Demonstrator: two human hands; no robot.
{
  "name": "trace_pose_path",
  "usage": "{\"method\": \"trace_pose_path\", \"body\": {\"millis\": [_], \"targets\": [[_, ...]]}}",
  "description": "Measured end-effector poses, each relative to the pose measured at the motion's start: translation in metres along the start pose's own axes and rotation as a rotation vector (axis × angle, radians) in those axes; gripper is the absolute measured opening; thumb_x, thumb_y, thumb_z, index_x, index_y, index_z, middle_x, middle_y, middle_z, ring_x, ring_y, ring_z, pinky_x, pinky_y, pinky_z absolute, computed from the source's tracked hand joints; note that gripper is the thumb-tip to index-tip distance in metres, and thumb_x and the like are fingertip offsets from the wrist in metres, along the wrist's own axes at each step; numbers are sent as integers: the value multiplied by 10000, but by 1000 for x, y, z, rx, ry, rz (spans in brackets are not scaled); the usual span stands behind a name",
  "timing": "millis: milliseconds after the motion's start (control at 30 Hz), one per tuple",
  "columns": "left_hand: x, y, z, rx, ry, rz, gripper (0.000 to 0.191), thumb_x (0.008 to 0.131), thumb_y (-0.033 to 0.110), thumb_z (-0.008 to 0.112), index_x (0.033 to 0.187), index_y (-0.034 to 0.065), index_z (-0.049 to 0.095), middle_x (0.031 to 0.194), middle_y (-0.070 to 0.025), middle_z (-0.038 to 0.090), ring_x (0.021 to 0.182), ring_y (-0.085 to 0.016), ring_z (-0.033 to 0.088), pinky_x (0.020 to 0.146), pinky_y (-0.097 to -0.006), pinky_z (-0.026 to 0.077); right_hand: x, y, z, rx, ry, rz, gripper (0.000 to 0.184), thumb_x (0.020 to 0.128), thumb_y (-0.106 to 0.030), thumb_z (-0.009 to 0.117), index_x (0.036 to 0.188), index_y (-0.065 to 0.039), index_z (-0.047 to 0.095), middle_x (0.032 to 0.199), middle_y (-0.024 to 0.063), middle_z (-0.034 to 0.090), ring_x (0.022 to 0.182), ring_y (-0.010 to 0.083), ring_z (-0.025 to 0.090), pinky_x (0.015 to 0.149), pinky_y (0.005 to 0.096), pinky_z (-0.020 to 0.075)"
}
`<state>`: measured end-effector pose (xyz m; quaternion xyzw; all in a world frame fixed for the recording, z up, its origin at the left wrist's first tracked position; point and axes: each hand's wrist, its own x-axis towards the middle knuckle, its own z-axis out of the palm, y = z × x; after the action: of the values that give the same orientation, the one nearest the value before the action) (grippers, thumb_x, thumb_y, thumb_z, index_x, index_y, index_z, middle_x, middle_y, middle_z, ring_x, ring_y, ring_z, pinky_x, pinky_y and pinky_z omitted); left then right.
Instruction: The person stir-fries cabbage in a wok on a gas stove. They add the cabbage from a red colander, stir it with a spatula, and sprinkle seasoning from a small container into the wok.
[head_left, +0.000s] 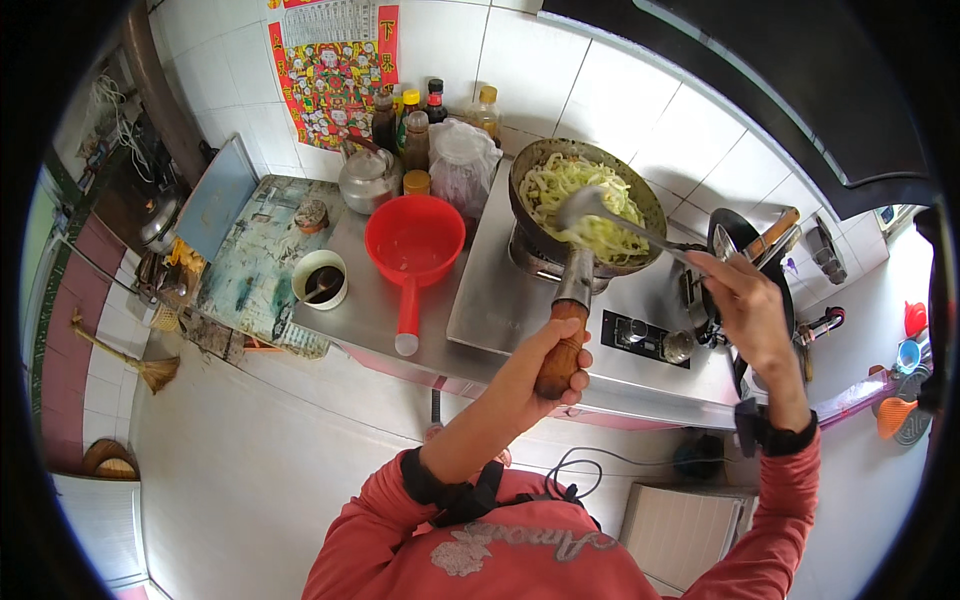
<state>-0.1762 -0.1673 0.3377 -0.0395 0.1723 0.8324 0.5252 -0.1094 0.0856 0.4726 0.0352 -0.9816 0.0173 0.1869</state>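
My left hand is wrapped around the wooden handle of a dark wok. The wok rests tilted over the left burner of a steel gas stove. Shredded pale green cabbage fills much of its bowl. My right hand grips a metal ladle by its upper handle. The ladle's bowl lies over the cabbage, and some shreds below it look blurred. The flame, if any, is hidden under the wok.
Left of the stove are a red plastic ladle, a white cup of dark liquid with a spoon, a kettle and several bottles. Another black wok stands at the right. A range hood overhangs the stove.
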Motion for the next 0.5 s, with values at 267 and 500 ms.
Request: {"method": "trace_pose_path", "body": {"millis": [267, 500], "targets": [[-1, 2, 3, 1, 5, -14, 381, 897, 322, 627, 1097, 27, 490, 785, -67, 554, 572, -164, 537, 421, -264, 398, 4, 15, -76, 184, -71, 277, 252, 899, -63, 574, 1129, -21, 665, 832, 108, 693, 678, 128, 583, 627, 308, 469], [0, -1, 2, -15, 6, -9, 374, 895, 315, 631, 1090, 27, 491, 786, -66, 555, 574, -168, 538, 422, -265, 404, 23, -9, -2, 204, -103, 321, 266, 901, -125, 565, 1121, -11, 662, 648, 117, 586, 582, 121, 542, 586, 286, 448]]}}
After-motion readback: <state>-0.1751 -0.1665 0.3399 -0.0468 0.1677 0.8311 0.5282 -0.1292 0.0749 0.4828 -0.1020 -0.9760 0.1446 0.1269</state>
